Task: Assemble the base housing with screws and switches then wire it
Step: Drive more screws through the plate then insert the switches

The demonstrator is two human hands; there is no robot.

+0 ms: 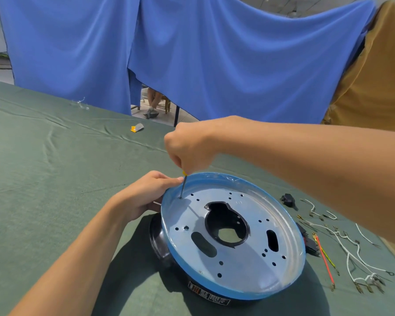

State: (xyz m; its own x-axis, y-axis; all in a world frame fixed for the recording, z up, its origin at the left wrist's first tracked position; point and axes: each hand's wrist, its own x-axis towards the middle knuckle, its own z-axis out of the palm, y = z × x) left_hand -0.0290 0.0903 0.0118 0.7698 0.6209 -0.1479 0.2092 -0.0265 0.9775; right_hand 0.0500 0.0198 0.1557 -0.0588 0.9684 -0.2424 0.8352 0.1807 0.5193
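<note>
A round base housing (249,245) with a blue rim, a shiny perforated metal plate and a black underside lies tilted on the green cloth. My right hand (189,144) grips a screwdriver (183,185) with a yellow handle, held upright. Its tip sits in a hole near the plate's left edge; any screw there is hidden by the tip. My left hand (144,195) holds the housing's left rim, fingers curled over the edge.
To the right of the housing lie white wires (351,249) with terminals, a red and a green-yellow wire (326,261), and a small black switch part (287,199). A yellow-grey scrap (137,128) lies farther back. Blue curtains hang behind the table.
</note>
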